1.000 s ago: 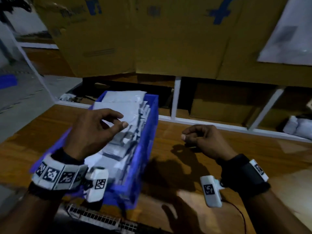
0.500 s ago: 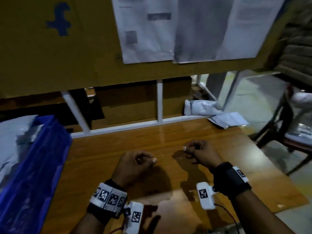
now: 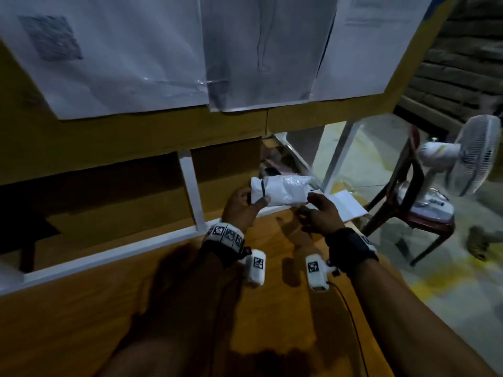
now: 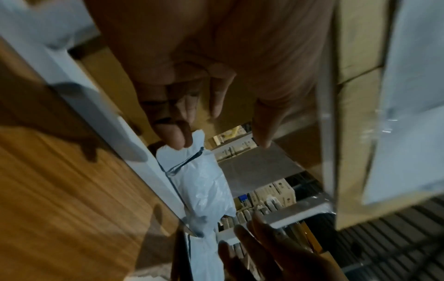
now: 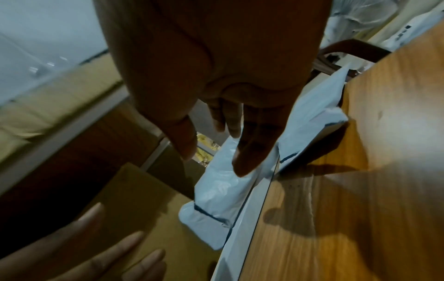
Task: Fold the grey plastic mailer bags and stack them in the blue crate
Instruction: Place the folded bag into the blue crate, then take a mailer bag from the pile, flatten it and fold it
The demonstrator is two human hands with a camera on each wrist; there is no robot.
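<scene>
No writing can be read: the sheets (image 3: 130, 50) taped to the cardboard (image 3: 136, 137) above are too blurred, and the wrist tags carry only square codes. A grey mailer (image 3: 280, 189) lies past the worktop's (image 3: 81, 322) white back rail (image 3: 109, 254). In the head view the left hand (image 3: 242, 206) holds the mailer's left end, thumb on its dark seam; the left wrist view shows fingertips (image 4: 179, 136) touching that end, so whether this grip has closed I cannot tell. The right hand (image 3: 321, 212) reaches to the right end with straight fingers (image 5: 250, 152), grip open. Only the right wrist view shows a second mailer (image 5: 312, 121) clearly. Only the head view shows a fan (image 3: 468, 159) on a chair (image 3: 424, 221).
</scene>
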